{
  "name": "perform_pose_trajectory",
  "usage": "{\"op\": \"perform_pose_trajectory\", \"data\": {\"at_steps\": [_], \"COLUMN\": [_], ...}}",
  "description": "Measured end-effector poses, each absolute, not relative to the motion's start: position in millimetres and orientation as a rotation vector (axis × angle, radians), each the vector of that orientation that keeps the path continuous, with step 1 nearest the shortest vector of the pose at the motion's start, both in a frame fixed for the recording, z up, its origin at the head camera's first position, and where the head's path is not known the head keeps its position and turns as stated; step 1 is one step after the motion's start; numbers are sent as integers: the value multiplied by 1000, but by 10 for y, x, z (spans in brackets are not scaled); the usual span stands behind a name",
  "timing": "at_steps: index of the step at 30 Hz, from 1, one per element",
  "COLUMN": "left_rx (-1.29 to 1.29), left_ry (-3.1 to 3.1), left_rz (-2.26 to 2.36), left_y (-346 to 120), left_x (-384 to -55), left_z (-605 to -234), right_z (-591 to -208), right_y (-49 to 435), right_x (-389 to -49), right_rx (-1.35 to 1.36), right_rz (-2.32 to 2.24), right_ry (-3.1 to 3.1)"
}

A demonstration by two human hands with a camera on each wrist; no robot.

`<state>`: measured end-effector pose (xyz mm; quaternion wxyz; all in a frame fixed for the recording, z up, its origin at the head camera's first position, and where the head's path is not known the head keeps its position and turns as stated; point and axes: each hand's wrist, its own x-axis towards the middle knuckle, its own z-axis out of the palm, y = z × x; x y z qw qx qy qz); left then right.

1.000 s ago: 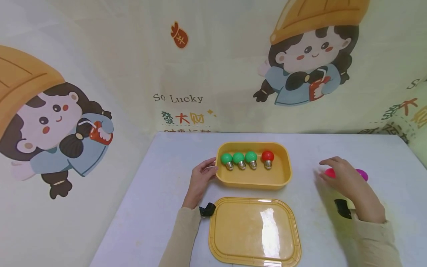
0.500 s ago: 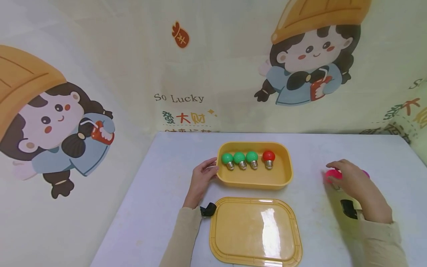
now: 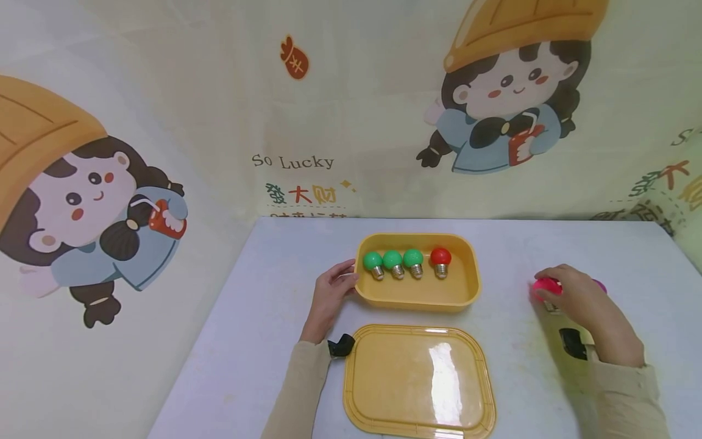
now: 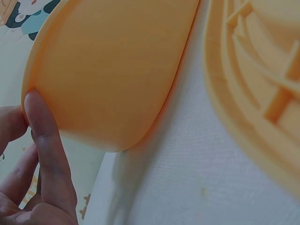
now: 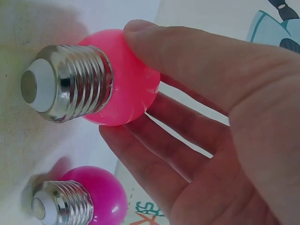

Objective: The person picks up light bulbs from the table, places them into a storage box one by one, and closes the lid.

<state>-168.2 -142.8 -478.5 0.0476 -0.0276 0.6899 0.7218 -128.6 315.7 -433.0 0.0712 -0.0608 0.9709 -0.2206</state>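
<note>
My left hand holds the left end of a yellow plastic box; in the left wrist view its thumb and a finger pinch the rim. Inside the box lie three green light bulbs and a red light bulb, screw bases toward me. Over on the right, my right hand grips a pink light bulb by its round globe, thumb on one side and fingers on the other. Its metal screw base sticks out. A magenta light bulb lies beside it, mostly hidden by the hand in the head view.
A yellow lid lies on the white table in front of the box, between my forearms. Black wrist mounts sit at both cuffs. Behind the table hangs a printed cloth.
My right hand has shifted slightly right and its thumb and fingers have closed on the pink light bulb. The left hand and the box stay in place.
</note>
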Motion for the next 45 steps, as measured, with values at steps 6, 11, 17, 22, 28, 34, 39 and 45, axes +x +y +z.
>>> {"op": "perform_pose_trajectory", "data": {"at_steps": [6, 11, 17, 22, 28, 34, 39, 45], "left_rx": [-75, -72, -69, -70, -81, -78, -79, -88], "left_ry": [2105, 2101, 2091, 2099, 2105, 2095, 2077, 2086], "left_rz": [2195, 2191, 2197, 2191, 2178, 2191, 2202, 2206], "left_y": [-1430, -1432, -1432, -1427, -1421, -1419, -1426, -1432], "left_x": [-1675, -1670, -1676, -1677, -1681, -1684, -1681, -1681], "left_z": [-4780, -4778, -4792, -4793, -4788, -4788, -4791, -4777], "right_z": [-4301, -4268, -4225, -4181, -4126, -4098, -4068, -4022], "right_y": [3129, 3082, 3025, 2971, 2913, 2842, 2768, 2678], "right_x": [-1285, -1283, -1292, -1288, -1279, -1278, -1278, -1290], "right_rx": [-185, -229, -328, -410, -400, -415, -457, -554], "right_rz": [-656, -698, -715, -723, -732, -741, -759, -799], "right_ry": [2945, 3017, 3076, 3116, 3098, 3109, 3126, 3176]}}
